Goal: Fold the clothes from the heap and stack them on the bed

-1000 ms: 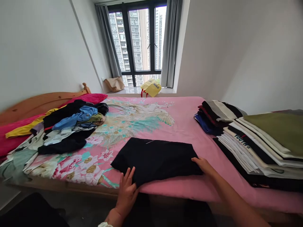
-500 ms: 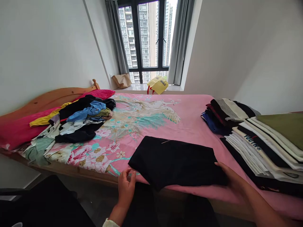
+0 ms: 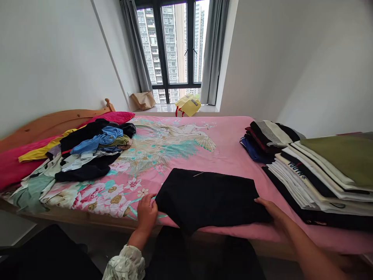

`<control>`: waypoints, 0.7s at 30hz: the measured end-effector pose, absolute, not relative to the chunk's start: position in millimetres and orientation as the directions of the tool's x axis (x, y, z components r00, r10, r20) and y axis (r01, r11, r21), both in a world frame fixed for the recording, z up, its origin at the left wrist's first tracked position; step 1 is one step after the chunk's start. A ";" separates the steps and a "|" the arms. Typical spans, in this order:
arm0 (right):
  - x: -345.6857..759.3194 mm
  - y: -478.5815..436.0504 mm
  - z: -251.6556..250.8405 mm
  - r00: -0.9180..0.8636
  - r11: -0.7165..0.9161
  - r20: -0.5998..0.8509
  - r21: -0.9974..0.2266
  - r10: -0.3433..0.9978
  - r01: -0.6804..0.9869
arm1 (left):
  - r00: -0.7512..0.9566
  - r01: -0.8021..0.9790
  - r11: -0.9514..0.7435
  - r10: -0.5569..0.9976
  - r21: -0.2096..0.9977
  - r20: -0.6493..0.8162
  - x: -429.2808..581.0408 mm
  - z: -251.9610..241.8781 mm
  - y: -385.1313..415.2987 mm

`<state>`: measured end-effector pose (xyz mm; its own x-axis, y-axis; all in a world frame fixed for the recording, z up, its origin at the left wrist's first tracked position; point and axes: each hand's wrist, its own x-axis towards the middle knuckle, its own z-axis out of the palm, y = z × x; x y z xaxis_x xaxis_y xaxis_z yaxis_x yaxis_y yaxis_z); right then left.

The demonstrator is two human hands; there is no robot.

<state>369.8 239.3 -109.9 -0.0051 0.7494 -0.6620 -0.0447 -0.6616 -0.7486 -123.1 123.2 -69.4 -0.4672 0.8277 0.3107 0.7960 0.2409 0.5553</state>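
Black shorts (image 3: pixel 210 198), folded in half, lie flat along the near edge of the bed, with a small pale strip near their far edge. At their left corner is my left hand (image 3: pixel 146 212), its fingers and thumb closed on the cloth. My right hand (image 3: pixel 269 210) grips the right edge, thumb on top and the other fingers hidden beneath. The front point of the shorts hangs slightly over the bed's edge.
A jumbled heap of clothes (image 3: pixel 93 149) is on the left by the red pillow (image 3: pixel 17 165). To the right stand a folded stack (image 3: pixel 320 179) and a smaller dark pile (image 3: pixel 259 144). A yellow bag (image 3: pixel 189 104) and brown paper bag (image 3: pixel 143 100) sit by the window.
My left hand has moved up to the left corner of the shorts and closed on it. My right hand still holds the right edge. The view has turned slightly right.
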 end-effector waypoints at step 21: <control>365.6 232.9 -96.1 -0.132 -0.508 -0.493 -0.849 0.860 -0.143 | 0.330 0.914 -0.302 0.942 0.271 -0.061 37.9 -37.1 218.5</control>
<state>365.6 232.9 -96.1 -0.1323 0.8601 -0.4927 -0.1434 -0.5085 -0.8490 37.9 218.5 -37.1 0.3297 0.9421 -0.0613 0.9140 -0.3023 0.2705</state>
